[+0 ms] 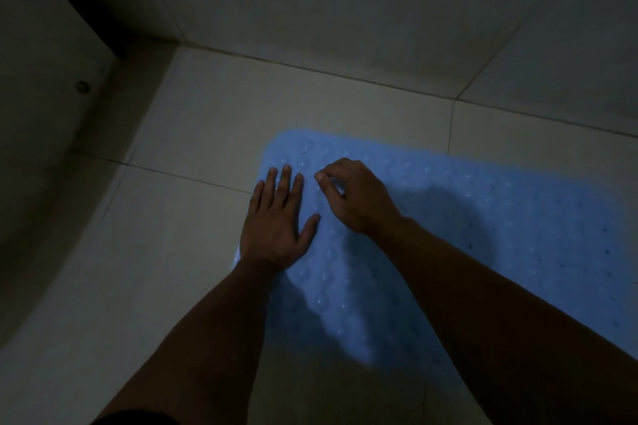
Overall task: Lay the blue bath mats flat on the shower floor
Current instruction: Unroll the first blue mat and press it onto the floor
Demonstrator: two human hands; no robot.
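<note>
We see one blue mat [483,217] spread on the tiled floor [310,107], filling the frame from its centre out to 3 and 5 o'clock. Its rounded corner points toward 11 o'clock, just short of the wall. The surface is bumpy with small round cups, and our arms throw a dark shadow across its middle.

Our left hand [276,221] lies flat on the mat's left edge, fingers [284,179] straight and spread, palm pressing down, the little finger lapping onto bare tile. Our right hand [352,197] sits just beside it at 1 o'clock of the left, knuckles up and fingers curled under toward the mat; the light is too dim for us to tell whether they pinch the mat or only press on it.

At 12 o'clock the wall [379,10] meets the floor along a grout line. At 9 to 11 o'clock a dark raised kerb [103,107] borders the floor, with a small round fitting [82,86] on it. Nothing lies on the tile between mat and wall.
</note>
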